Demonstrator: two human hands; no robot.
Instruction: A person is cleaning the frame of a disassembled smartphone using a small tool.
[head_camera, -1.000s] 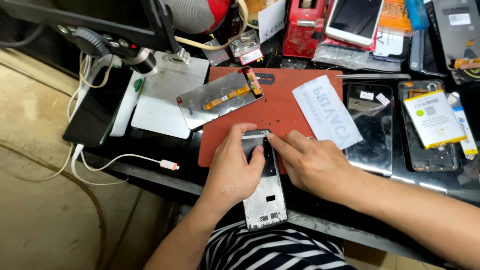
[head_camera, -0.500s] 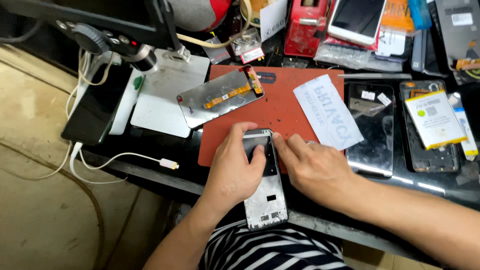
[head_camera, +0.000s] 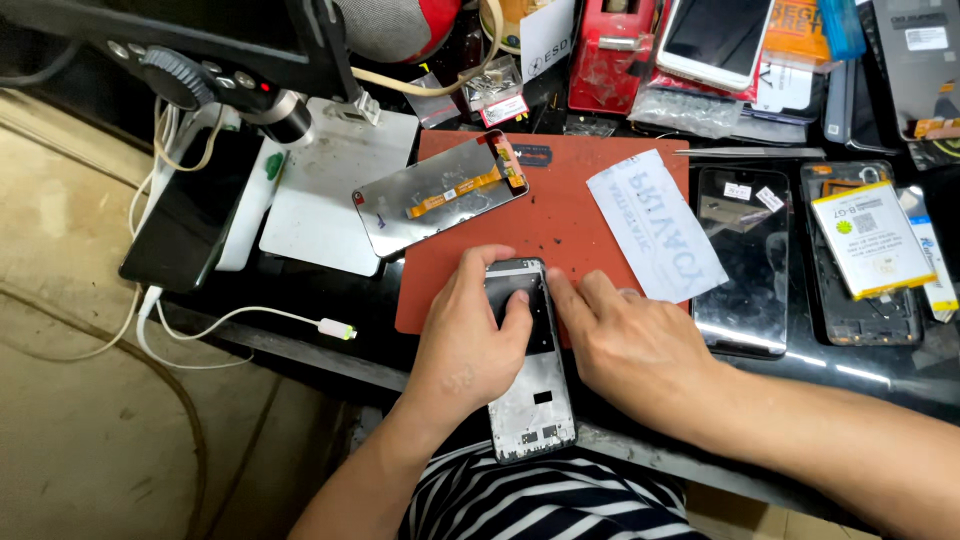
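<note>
Pressing, near edge: the left hand (head_camera: 465, 345) lies over a phone frame (head_camera: 530, 385) that juts past the table (head_camera: 300, 340) edge toward the striped shirt (head_camera: 540, 500); its thumb bears on the dark upper panel and the other fingers curl along the frame's left side, clamped on it.
Right hand: the right hand (head_camera: 625, 345) rests palm down just beside the frame, fingers together and nearly flat, tips touching the frame's right edge; it grips nothing.
Frame position: its upper half sits on the red work mat (head_camera: 600, 170), its lower half hangs off the table.
Progress, as judged: the frame is bare metal below, with no display fitted; a detached screen panel (head_camera: 440, 190) with an orange flex cable lies face down further up the mat, apart from the frame. Disassembly looks done; joining of panel and frame appears not yet done.
Mat, right: a white printed film (head_camera: 655, 225) lies at an angle, partly on the mat.
Right of mat: a dark phone (head_camera: 740, 260) and an opened phone carrying a yellow-edged battery (head_camera: 860, 240).
Containers, far: a small clear bag (head_camera: 495, 90) holds small parts, too small to identify; a red box (head_camera: 620, 50) stands behind the mat, contents hidden.
</note>
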